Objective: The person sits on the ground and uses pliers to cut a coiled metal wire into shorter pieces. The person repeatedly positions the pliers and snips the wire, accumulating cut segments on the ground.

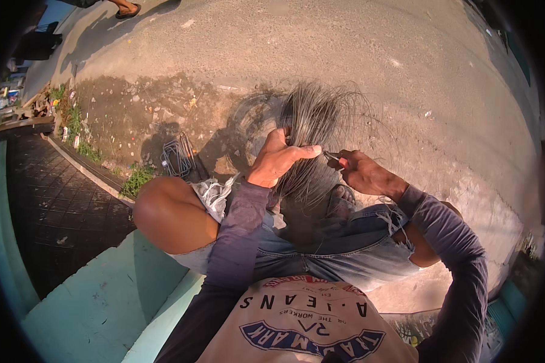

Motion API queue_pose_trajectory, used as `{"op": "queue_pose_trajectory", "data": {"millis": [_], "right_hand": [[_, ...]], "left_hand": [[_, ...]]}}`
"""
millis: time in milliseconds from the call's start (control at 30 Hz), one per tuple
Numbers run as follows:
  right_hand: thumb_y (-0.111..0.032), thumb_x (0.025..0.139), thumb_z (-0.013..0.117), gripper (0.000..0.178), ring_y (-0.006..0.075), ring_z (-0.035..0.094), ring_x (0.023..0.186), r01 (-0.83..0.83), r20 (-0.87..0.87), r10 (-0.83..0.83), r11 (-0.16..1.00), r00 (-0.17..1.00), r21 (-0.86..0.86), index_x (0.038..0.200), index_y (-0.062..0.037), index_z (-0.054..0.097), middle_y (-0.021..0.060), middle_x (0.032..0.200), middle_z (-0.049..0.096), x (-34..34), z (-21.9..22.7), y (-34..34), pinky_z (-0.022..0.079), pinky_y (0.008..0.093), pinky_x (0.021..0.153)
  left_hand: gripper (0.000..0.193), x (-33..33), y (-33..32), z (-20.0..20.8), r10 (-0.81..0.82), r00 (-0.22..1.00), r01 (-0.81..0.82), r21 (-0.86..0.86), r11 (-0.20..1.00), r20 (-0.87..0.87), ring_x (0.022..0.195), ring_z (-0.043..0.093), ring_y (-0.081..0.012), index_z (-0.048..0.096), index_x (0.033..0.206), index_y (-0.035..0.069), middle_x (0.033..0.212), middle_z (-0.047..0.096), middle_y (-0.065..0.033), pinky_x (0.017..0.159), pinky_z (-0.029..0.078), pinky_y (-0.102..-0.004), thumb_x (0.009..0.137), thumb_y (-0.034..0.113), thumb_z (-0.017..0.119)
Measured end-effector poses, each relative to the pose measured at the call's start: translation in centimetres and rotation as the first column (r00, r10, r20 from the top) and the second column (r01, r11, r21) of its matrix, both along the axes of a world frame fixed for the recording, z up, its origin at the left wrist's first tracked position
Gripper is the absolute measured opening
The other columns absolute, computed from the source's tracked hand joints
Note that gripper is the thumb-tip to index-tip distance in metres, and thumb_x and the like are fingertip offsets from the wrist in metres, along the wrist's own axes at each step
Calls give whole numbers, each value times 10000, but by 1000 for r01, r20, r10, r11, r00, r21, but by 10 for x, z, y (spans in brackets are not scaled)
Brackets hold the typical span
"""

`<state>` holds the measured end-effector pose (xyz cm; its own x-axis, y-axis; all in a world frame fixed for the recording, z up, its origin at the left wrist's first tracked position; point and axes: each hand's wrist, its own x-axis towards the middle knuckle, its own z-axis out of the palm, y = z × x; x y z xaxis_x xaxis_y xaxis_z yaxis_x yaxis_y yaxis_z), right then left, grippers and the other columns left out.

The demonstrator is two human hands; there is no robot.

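A thick bundle of thin grey wires point(312, 112) stands between my knees, its loose ends fanning out at the top and hanging below my grip. My left hand point(277, 160) is closed around the bundle's middle, with the thumb laid across the front toward the right. In my right hand point(369, 175) is a small tool with a red handle point(343, 163) and a dark metal tip, which looks like pliers. Its tip is at the right side of the bundle, close to my left thumb. Whether it grips a wire is too small to tell.
Bent metal rods point(174, 160) and a long two-legged tool point(188, 149) lie on the ground left of the wires. My sandalled foot point(342, 198) is just below the bundle. A teal ledge point(106, 296) runs at lower left. Another person's foot point(128, 11) shows at the top left.
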<state>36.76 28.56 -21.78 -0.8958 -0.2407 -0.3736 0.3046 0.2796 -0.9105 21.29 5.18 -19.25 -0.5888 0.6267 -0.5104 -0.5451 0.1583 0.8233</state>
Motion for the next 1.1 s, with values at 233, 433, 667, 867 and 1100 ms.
{"op": "queue_pose_trajectory", "data": {"millis": [233, 433, 667, 867, 1100], "right_hand": [[-248, 1112, 637, 366, 277, 672, 1041, 330, 419, -45, 694, 907, -640, 1334, 39, 590, 214, 1207, 641, 23, 58, 36, 608, 398, 774], [-72, 903, 574, 501, 263, 796, 790, -178, 644, 386, 914, 660, -366, 1369, 102, 639, 216, 967, 794, 24, 182, 67, 693, 341, 686], [-117, 945, 563, 317, 171, 655, 839, -157, 603, 553, 798, 575, -582, 1166, 91, 656, 123, 1050, 724, 107, 113, -11, 552, 364, 685], [-213, 1036, 662, 315, 164, 550, 991, 378, 524, 101, 582, 846, -720, 1202, 55, 668, 87, 1068, 662, 173, 69, -91, 462, 359, 891], [-164, 1003, 739, 437, 224, 595, 1131, 90, 282, -1, 949, 959, -301, 1379, 25, 623, 71, 1156, 605, 148, 89, -129, 474, 365, 1004]], "left_hand": [[321, -9, -9, 23, 7, 1000, -7, 78, 997, 1, 988, 696, -135, 735, 1165, 18, 1065, 751, -33, 937, 538, -328, 865, 26, 849], [261, -16, -11, 17, 22, 998, -19, -61, 998, 57, 954, 692, -136, 742, 1068, 46, 997, 737, -20, 911, 533, -326, 852, 83, 883], [399, -18, -1, 35, -3, 991, 19, -119, 993, 136, 1123, 720, -195, 716, 1218, -40, 1202, 765, -118, 1054, 517, -354, 876, 81, 884], [298, -16, -13, 16, -12, 982, 22, -54, 998, 186, 1063, 727, -143, 797, 1231, 19, 1192, 803, -59, 1009, 521, -312, 940, 80, 820], [321, -16, -15, 16, -5, 979, 20, -69, 997, 205, 1109, 717, -135, 779, 1250, 14, 1177, 801, -48, 1029, 511, -308, 938, 76, 826]]}}
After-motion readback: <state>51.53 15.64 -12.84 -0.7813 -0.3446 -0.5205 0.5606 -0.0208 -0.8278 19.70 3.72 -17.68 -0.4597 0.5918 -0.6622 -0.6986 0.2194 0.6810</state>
